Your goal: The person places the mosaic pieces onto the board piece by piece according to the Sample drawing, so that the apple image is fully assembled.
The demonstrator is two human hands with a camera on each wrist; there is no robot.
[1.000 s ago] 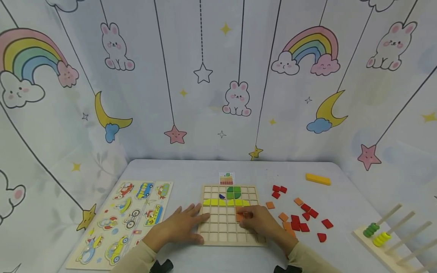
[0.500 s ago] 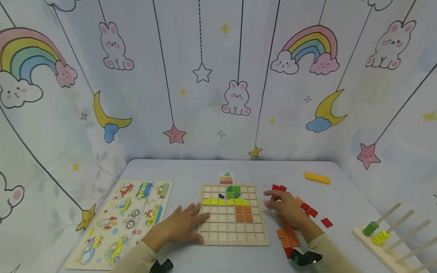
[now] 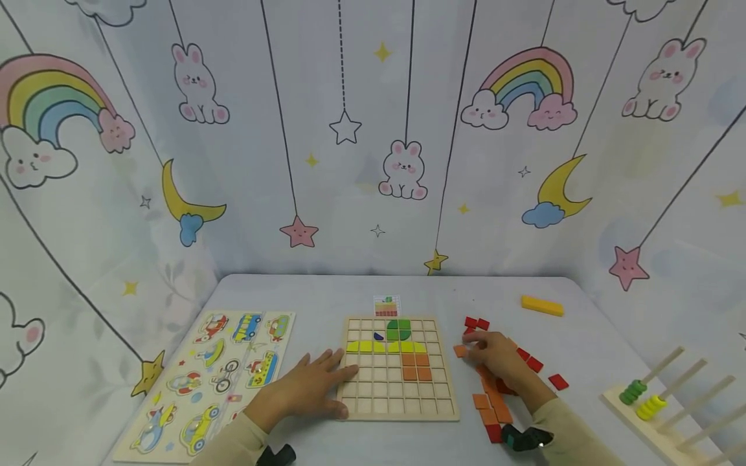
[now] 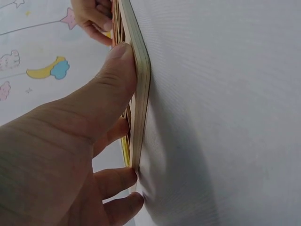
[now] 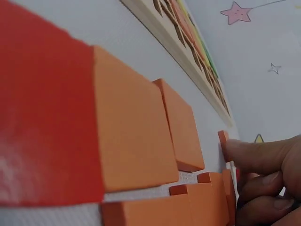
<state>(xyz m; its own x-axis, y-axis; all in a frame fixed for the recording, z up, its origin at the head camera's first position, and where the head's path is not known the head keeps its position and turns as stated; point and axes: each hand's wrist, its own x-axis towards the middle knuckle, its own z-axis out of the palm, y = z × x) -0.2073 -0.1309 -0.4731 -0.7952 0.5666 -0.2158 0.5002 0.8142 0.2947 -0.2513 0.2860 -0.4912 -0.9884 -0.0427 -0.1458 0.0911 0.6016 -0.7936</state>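
Note:
A wooden grid board [image 3: 379, 406] lies mid-table with green, yellow, orange and blue pieces in its cells. My left hand [image 3: 311, 385] is spread at the board's left side. Its fingertips and thumb touch the edge, as the left wrist view [image 4: 80, 122] also shows. To the right of the board, my right hand [image 3: 498, 356] hovers low over loose tiles, index finger extended. Its thumb tip is at a small orange tile [image 3: 460, 351], seen edge-on as an orange tile [image 5: 223, 145] in the right wrist view; no pinch is plain. The hand partly hides other tiles.
Red tiles [image 3: 535, 364] and orange tiles [image 3: 487, 416] are scattered right of the board. A picture card [image 3: 387, 305] lies behind it. A vehicle puzzle board [image 3: 198, 382] is at left, a peg-and-ring stand [image 3: 670, 421] at right, a yellow bar [image 3: 542, 305] at the back right.
My right hand left the board, where orange pieces now fill several cells, and moved right to the loose tiles, then shifted slightly nearer me. The left hand stayed put.

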